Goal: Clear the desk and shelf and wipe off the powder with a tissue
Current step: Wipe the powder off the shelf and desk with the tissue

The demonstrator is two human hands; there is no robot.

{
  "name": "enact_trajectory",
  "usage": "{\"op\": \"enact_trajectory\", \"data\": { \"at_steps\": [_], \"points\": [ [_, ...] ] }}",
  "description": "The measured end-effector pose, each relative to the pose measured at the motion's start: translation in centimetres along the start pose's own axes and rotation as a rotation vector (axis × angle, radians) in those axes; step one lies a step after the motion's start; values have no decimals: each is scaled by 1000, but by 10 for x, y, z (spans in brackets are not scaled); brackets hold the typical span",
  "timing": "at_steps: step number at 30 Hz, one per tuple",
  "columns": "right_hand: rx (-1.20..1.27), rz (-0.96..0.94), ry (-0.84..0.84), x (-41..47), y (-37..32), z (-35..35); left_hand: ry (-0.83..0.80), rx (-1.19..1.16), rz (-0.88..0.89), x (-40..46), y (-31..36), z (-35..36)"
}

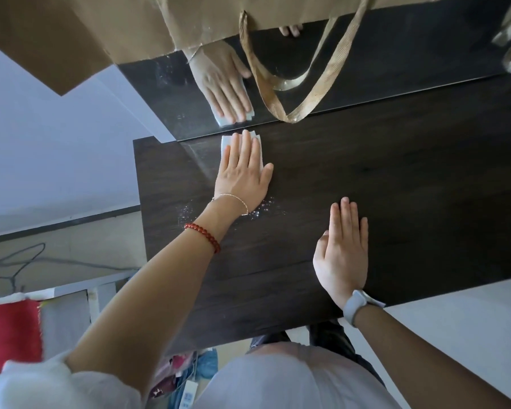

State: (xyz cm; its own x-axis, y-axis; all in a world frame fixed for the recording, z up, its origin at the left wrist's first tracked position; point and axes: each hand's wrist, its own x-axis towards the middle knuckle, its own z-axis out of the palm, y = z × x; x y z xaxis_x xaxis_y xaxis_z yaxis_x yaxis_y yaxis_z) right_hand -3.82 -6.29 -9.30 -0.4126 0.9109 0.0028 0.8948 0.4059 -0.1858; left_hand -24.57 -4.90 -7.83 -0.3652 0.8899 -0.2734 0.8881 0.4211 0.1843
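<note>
**A:** Where is your left hand (242,175) right now?

**B:** Look at the far edge of the desk (396,187), close to its far-left corner. Your left hand lies flat there, palm down, fingers straight and together, pressing the white tissue (226,142) onto the dark wood. Nothing is pinched; the tissue is only trapped under your fingers, with its white edge peeking out past your fingertips and on the left side.

**A:** And the tissue touches the mirror (366,63)?

**B:** It sits just beside the mirror's lower edge, right where the desk meets it. You can see your hand and the tissue reflected in the glass.

**A:** Where is the powder (263,206)?

**B:** White specks are scattered on the desk around your left wrist, some to its right and some to its left, nearer to you than the tissue. A faint pale streak runs on the wood to the left of your hand.

**A:** My right hand (344,249)?

**B:** It rests flat and open on the desk, palm down, fingers together, holding nothing. It is nearer the front edge, well apart from the tissue.

**A:** Anything else up there?

**B:** A brown paper bag (130,28) hangs over the top of the mirror, and its golden ribbon handle (281,95) droops in a loop down to the desk's far edge.
</note>
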Motion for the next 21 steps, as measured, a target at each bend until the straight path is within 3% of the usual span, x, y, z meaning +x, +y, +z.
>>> {"op": "enact_trajectory", "data": {
  "at_steps": [11, 13, 17, 19, 21],
  "points": [
    [38, -11, 3, -1, 2, -2, -3, 256, 576, -94, -16, 30],
    [39, -12, 4, -2, 2, -1, 62, 364, 515, -69, -25, 20],
    [38, -20, -3, -1, 3, -3, 10, 179, 80, -21, -30, 4],
    [42, -21, -14, -1, 2, -3, 74, 196, 142, -36, -11, 18],
    [46, -17, -15, -1, 2, -4, 80, 274, 365, -75, 9, 35]
  ]
}}
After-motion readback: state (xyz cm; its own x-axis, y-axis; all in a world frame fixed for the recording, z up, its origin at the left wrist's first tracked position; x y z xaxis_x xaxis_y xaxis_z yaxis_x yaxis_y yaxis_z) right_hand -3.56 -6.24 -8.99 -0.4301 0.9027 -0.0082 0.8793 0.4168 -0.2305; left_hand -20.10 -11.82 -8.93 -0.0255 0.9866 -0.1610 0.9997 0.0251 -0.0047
